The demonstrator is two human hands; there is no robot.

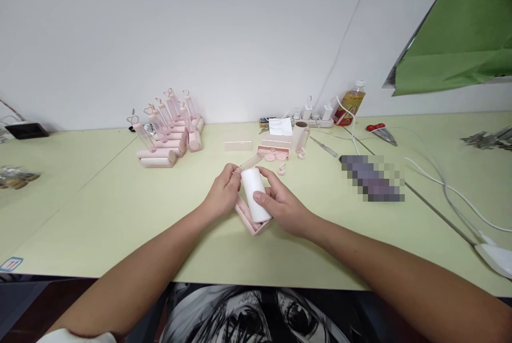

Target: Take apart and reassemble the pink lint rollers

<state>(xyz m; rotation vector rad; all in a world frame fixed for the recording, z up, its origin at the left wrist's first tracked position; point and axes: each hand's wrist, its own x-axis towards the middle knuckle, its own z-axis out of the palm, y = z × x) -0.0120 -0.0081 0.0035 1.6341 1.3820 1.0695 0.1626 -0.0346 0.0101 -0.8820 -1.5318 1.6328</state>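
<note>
Over the middle of the table, my right hand is closed around a white paper roll, its thumb lying along the front. The roll is tilted and partly over an open pink case. My left hand is closed at the upper left of the case, its thumb and fingers pinched beside a clear plastic piece that slants up to the right. The left fingertips are partly hidden behind the roll. Just beyond my hands lie a pink part with round rings and small pink pieces.
Several pink rollers with upright clear handles stand at back left. Behind my hands are a cardboard-cored roll, a power strip and a bottle. Rightward lie a screwdriver, red-handled pliers, a blurred object and white cables.
</note>
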